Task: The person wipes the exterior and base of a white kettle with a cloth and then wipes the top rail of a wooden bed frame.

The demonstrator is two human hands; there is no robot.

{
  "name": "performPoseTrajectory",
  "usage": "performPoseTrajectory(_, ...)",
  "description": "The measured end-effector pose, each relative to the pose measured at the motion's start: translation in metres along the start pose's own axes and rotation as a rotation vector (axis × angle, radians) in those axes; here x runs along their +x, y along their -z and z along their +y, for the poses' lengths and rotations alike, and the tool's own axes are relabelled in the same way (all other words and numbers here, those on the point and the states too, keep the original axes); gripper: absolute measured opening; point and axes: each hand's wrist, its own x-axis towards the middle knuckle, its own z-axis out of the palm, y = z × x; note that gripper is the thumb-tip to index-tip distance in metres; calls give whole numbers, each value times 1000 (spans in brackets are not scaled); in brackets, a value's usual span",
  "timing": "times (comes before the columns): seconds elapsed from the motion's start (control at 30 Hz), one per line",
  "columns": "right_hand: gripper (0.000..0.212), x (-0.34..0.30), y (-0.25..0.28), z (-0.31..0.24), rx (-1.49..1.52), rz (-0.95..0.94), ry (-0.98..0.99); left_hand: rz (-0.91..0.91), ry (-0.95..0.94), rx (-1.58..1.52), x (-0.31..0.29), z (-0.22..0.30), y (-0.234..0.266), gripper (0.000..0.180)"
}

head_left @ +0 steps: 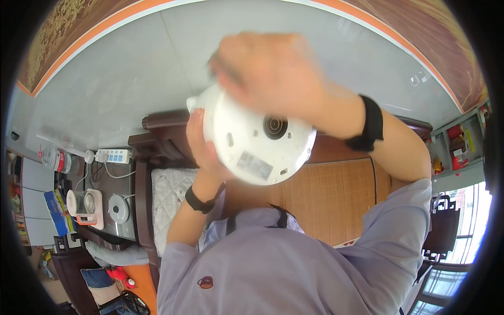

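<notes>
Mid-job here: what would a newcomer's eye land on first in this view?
First, the white round appliance mid-picture, its dark round socket facing the camera, the left hand gripping its left side. Across its upper part, the right hand is a blur. The power strip stands out at left.

The room is bright. The window [474,223] at the far right glows so white that it hides what is outside. Near the top middle, the right hand [270,68] is very blurry, but the left hand [202,144] looks clearer. The white kettle [244,139] shines on its lower right edge. Up high, the orange stripe [131,11] bends like a bow. The corners are all black.
</notes>
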Motion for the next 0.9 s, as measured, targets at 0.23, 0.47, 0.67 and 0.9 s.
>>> performPoseTrajectory(0.23, 23, 8, 5, 13, 21, -136, -521, -65, 420, -231, 17, 15, 2, 83)
performPoseTrajectory(0.47, 23, 6, 15, -69, 288, -211, -212, 107, 955, -991, 44, 23, 12, 58)
performPoseTrajectory(0.67, 21, -10, 23, -85, 182, -134, 8, 201, 1382, -1356, 52, 22, 18, 41)
performPoseTrajectory(0.9, 14, 17, 4, -22, 37, -175, -59, 224, 710, -542, 14, 11, 0, 70)
